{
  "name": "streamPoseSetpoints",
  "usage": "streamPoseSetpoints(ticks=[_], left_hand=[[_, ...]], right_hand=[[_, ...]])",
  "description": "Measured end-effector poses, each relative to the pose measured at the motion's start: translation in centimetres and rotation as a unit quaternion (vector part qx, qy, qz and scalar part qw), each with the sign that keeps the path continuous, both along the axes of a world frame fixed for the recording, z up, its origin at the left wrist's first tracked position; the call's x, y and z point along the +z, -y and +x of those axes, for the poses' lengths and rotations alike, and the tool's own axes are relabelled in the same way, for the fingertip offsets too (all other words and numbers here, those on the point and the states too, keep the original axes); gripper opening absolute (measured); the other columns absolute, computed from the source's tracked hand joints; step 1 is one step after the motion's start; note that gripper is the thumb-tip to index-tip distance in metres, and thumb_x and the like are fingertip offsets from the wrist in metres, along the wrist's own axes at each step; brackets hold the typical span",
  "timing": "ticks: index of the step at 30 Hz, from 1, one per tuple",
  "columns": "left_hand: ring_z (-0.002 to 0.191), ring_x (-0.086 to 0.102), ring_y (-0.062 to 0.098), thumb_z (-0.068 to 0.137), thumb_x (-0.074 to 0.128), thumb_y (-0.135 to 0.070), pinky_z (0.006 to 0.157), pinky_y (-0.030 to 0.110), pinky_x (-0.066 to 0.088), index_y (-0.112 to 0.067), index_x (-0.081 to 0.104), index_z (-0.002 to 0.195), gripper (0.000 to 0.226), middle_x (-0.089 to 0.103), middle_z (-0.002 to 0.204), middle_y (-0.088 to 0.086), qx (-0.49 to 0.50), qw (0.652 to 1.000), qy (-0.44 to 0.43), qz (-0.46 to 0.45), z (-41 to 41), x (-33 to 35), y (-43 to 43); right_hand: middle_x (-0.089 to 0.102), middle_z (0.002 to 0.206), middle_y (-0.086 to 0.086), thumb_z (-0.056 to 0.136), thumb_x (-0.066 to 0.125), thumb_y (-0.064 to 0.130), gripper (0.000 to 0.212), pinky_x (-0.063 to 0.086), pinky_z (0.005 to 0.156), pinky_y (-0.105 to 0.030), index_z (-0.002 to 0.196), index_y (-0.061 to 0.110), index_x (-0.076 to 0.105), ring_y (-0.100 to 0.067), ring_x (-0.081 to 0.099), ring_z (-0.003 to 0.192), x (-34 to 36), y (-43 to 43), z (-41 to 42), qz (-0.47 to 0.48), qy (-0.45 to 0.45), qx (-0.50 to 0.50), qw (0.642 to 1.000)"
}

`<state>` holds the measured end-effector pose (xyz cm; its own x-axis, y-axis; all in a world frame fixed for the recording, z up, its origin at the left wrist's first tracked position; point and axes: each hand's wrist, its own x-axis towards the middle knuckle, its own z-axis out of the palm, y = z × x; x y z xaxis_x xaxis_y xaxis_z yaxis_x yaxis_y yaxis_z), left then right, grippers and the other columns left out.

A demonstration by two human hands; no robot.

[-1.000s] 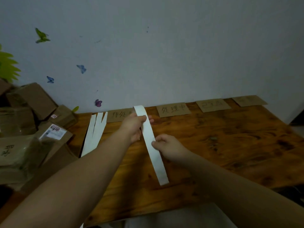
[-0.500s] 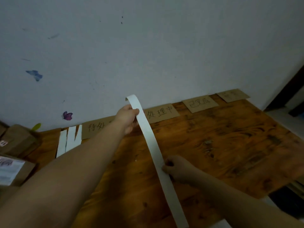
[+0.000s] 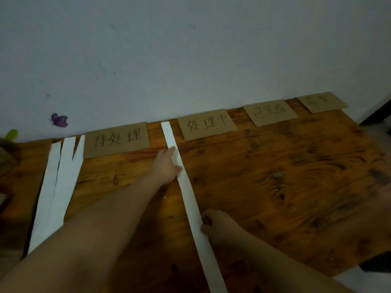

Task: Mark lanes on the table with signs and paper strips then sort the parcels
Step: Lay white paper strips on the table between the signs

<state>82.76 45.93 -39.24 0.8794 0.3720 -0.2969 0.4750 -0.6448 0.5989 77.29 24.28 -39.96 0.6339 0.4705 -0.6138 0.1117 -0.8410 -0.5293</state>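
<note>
A long white paper strip [image 3: 188, 193] lies on the wooden table [image 3: 285, 187], running from the wall between the first cardboard sign [image 3: 116, 140] and the second sign [image 3: 207, 124] down to the front edge. My left hand [image 3: 167, 166] rests flat against its upper part, fingers extended. My right hand [image 3: 215, 224] pinches the strip lower down. A third sign [image 3: 269, 112] and a fourth sign [image 3: 322, 102] lie further right along the wall. Several spare white strips [image 3: 56, 187] lie at the left.
A white wall with a purple butterfly sticker [image 3: 59, 120] rises behind the table. A cardboard parcel edge [image 3: 5, 161] shows at the far left. The table's right corner [image 3: 372, 250] drops off to the floor.
The strip, held raised in the air before, now lies flat on the table between the first two signs. My left hand has lowered onto it; the view has turned right, so the parcels have left the frame.
</note>
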Motion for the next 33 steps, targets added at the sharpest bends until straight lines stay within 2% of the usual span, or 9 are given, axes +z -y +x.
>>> streamPoseSetpoints(ticks=[2,3,6,8,10,16,22,26,33], left_hand=[[0.143,0.011,0.03,0.085,0.056,-0.052,0.112,0.049,0.021,-0.03,0.018,0.148,0.076,0.008,0.158,0.002,-0.15,0.979,-0.066,0.123,-1.2,-1.9,0.1],[0.144,0.003,0.03,0.085,0.05,-0.06,0.113,0.052,0.013,-0.033,0.015,0.148,0.077,0.002,0.159,0.0,-0.198,0.963,-0.098,0.155,-1.6,-2.7,0.1],[0.144,-0.009,0.029,0.086,0.046,-0.062,0.112,0.055,0.004,-0.035,0.006,0.149,0.079,-0.007,0.159,-0.001,-0.233,0.943,-0.141,0.192,-2.0,-3.9,0.2],[0.144,-0.011,0.029,0.087,0.047,-0.058,0.113,0.055,0.003,-0.034,0.005,0.149,0.079,-0.008,0.159,-0.001,-0.223,0.944,-0.143,0.198,-1.6,-3.9,0.2],[0.144,-0.012,0.029,0.088,0.049,-0.054,0.113,0.055,0.004,-0.032,0.004,0.149,0.079,-0.008,0.159,0.0,-0.2,0.95,-0.148,0.189,-0.9,-3.7,0.0],[0.144,-0.012,0.026,0.085,0.047,-0.063,0.113,0.053,0.004,-0.038,0.001,0.148,0.082,-0.01,0.158,-0.001,-0.103,0.971,-0.152,0.151,-2.5,-1.7,-1.4],[0.145,-0.007,0.029,0.087,0.046,-0.062,0.116,0.05,0.008,-0.031,0.004,0.15,0.082,-0.006,0.159,0.004,0.009,0.971,-0.166,0.17,-12.3,2.5,-5.9],[0.144,-0.007,0.032,0.089,0.049,-0.055,0.117,0.049,0.007,-0.027,0.007,0.151,0.08,-0.004,0.158,0.008,0.065,0.968,-0.179,0.164,-21.4,4.2,-9.3],[0.145,0.003,0.03,0.089,0.057,-0.043,0.115,0.036,0.013,-0.018,0.009,0.15,0.082,0.0,0.158,0.012,0.064,0.965,-0.216,0.134,-32.5,1.9,-10.6]], right_hand=[[0.052,0.133,0.002,0.097,0.051,0.024,0.045,0.047,0.091,-0.027,0.14,0.025,0.039,-0.013,0.055,0.111,-1.1,0.2,-0.2,-0.006,0.027,0.028,0.999],[0.051,0.135,0.0,0.097,0.051,0.024,0.052,0.047,0.092,-0.028,0.145,0.028,0.03,-0.014,0.054,0.112,-1.5,0.4,-0.3,-0.014,0.05,0.053,0.997],[0.032,0.149,-0.007,0.098,0.047,0.026,0.061,0.035,0.106,-0.04,0.149,0.03,0.015,-0.025,0.035,0.131,-2.4,1.0,-0.3,-0.063,0.159,0.219,0.961],[0.021,0.153,-0.01,0.098,0.044,0.031,0.057,0.025,0.111,-0.048,0.147,0.026,0.015,-0.032,0.022,0.138,-2.8,0.9,-0.2,-0.081,0.211,0.287,0.931],[0.018,0.154,-0.011,0.099,0.041,0.035,0.056,0.022,0.111,-0.051,0.147,0.025,0.014,-0.034,0.016,0.14,-2.9,0.5,0.1,-0.083,0.228,0.296,0.924],[0.029,0.148,-0.01,0.098,0.041,0.038,0.052,0.032,0.106,-0.044,0.145,0.022,0.024,-0.028,0.029,0.133,-1.2,-0.5,1.0,-0.042,0.267,0.269,0.924],[0.042,0.137,-0.012,0.096,0.046,0.036,0.047,0.039,0.098,-0.042,0.138,0.016,0.038,-0.029,0.04,0.123,3.3,-4.9,0.4,0.029,0.312,0.31,0.898],[0.042,0.134,-0.012,0.095,0.046,0.037,0.046,0.035,0.098,-0.042,0.135,0.015,0.04,-0.029,0.037,0.122,4.8,-9.0,-3.2,0.051,0.273,0.35,0.895],[0.034,0.142,-0.015,0.097,0.044,0.043,0.055,0.034,0.104,-0.047,0.139,0.01,0.036,-0.034,0.031,0.131,3.3,-13.7,-12.3,-0.018,0.184,0.369,0.911]])
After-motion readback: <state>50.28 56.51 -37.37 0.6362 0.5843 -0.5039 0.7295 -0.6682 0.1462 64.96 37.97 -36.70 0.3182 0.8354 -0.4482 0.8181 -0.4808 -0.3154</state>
